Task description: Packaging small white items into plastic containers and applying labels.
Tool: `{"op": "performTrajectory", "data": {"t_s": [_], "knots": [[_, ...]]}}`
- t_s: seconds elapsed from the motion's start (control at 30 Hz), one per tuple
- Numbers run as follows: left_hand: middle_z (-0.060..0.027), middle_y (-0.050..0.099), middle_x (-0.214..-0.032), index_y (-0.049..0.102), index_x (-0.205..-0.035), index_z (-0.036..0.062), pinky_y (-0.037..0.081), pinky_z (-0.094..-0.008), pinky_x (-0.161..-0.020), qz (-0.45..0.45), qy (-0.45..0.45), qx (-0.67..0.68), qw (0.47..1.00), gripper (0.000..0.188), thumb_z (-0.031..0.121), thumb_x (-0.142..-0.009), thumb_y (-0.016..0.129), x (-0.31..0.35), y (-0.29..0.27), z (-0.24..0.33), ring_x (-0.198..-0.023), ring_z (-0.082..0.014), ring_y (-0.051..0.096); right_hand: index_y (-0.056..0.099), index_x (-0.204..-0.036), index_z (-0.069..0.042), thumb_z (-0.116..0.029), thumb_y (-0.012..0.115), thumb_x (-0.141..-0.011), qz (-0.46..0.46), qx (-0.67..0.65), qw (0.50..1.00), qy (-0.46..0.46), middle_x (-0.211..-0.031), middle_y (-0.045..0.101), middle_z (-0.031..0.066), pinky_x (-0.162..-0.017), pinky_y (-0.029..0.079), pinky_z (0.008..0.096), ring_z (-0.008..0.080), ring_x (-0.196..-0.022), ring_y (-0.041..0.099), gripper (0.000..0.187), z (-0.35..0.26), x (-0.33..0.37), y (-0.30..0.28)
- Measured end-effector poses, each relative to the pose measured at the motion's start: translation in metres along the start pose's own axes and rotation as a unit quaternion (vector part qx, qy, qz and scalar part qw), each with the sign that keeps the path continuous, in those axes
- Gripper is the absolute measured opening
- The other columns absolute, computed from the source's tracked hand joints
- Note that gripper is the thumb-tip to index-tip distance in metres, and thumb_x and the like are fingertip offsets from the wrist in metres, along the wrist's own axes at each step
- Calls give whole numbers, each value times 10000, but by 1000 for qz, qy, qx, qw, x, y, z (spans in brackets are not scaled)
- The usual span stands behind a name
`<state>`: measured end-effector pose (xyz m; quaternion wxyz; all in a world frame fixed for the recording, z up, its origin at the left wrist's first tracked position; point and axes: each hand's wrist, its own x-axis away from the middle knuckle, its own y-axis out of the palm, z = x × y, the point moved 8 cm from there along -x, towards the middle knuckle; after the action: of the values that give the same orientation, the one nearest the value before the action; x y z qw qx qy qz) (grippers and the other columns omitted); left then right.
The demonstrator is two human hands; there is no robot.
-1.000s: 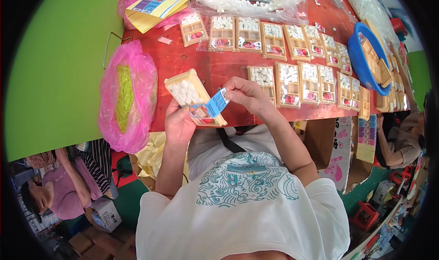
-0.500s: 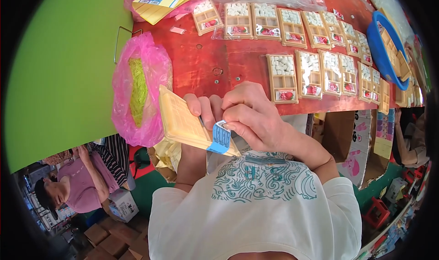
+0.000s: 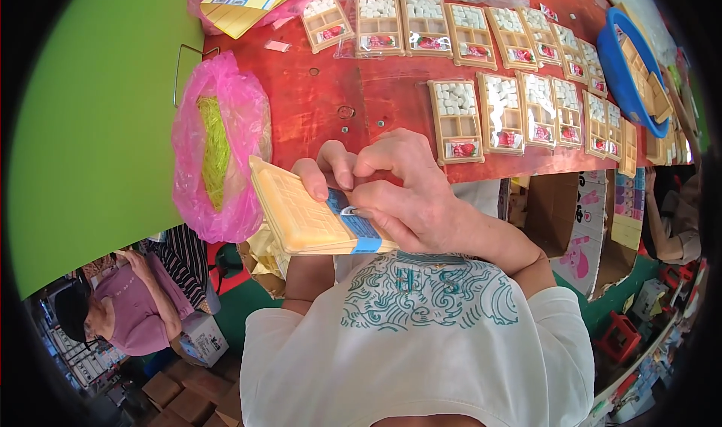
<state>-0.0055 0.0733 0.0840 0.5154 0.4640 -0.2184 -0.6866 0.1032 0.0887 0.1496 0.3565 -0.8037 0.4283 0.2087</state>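
Left hand [image 3: 329,168] grips yellow plastic tray [image 3: 297,209], right hand [image 3: 417,194] its blue strip [image 3: 366,244]; at twelve o'clock, red wooden table [image 3: 308,104]; seven, brown boxes [image 3: 201,384], perhaps cardboard.

On your red table [image 3: 316,104], two rows of beige trays [image 3: 457,128] span upper centre to a blue basin [image 3: 618,72], upper right.

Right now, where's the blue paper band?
In the head view, the blue paper band lies near the centre, across the right part of the beige tray and over its near edge, with the right hand touching it.
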Motion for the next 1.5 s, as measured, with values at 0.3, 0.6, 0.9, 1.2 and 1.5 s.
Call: {"op": "performTrajectory", "data": {"t_s": [0.3, 0.6, 0.9, 1.2, 1.5], "knots": [[-81, 464, -1050, 553, -959, 144, 462, -421, -956, -5, 24, 5, 1000, 103, 232, -952, 605, 0, -7, -5, -1065, -258, 504, 653, -817, -105, -96, 718, -708, -13, 49, 998, 27, -1011, 498, 84, -905, 389, 484, 276, -951, 531, 128, -1, 0, 2], [-82, 428, -1258, 551, -983, 193, 424, -468, -1010, 28, -3, 53, 998, 54, 244, -970, 564, -1, -10, -18, -1135, -285, 489, 579, -1060, -65, -127, 753, -707, 32, 130, 990, 46, -1075, 558, 109, -963, 374, 485, 272, -1005, 552, 398, 15, -2, 2], [-148, 557, -1279, 471, -1333, -20, 413, -448, -1039, 131, -35, 6, 991, 455, 198, -945, 566, 7, -50, -17, -1185, -305, 547, 542, -1168, 24, -283, 722, -804, -58, -6, 988, 140, -1098, 572, 172, -914, 425, 407, 325, -1055, 549, 509, 25, 12, -6], [-122, 576, -1282, 465, -1338, -16, 450, -369, -1001, 239, -79, -158, 955, 401, 73, -950, 515, 12, -49, -25, -1169, -199, 571, 554, -1165, -1, -59, 612, -912, 57, -325, 871, 364, -1016, 624, 52, -830, 478, 258, 90, -924, 579, 266, 93, 57, 20], [-115, 659, -1121, 573, -1210, -33, 519, -321, -873, 292, -94, -142, 941, 310, 43, -911, 543, 13, -62, -24, -993, -173, 653, 556, -1165, -11, -74, 610, -914, 24, -383, 830, 405, -1032, 616, 44, -835, 469, 254, 77, -957, 561, 264, 100, 63, 36]]}}
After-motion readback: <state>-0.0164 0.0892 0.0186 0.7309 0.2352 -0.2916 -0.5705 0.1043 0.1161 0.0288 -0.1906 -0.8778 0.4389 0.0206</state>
